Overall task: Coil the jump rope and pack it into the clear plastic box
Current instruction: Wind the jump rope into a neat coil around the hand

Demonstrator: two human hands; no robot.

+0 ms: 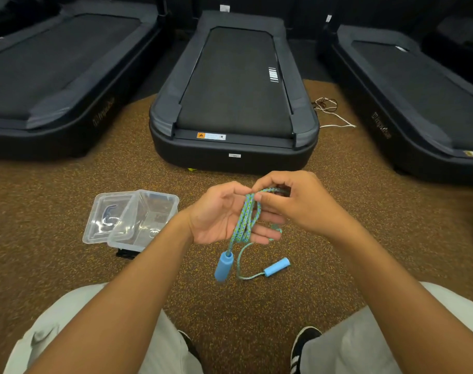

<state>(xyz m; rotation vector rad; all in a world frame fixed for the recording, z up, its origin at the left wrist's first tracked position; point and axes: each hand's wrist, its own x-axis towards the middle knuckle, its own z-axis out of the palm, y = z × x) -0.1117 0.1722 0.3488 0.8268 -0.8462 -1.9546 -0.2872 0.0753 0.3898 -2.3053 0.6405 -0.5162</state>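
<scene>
While you sit on brown speckled floor | three dark treadmills ahead | left hand palm flat under jump rope loops, fingers straight | right hand pinching rope | clear box left.

Sat on floor facing middle treadmill, with one treadmill to its left, another to its right, and cord between middle and right ones. Held rope above floor between knees, left hand under the loops, right hand pinching their top; one handle hanging below left hand, other handle on floor just right of it. Left of hands on floor: box, its left edge over lid.
</scene>
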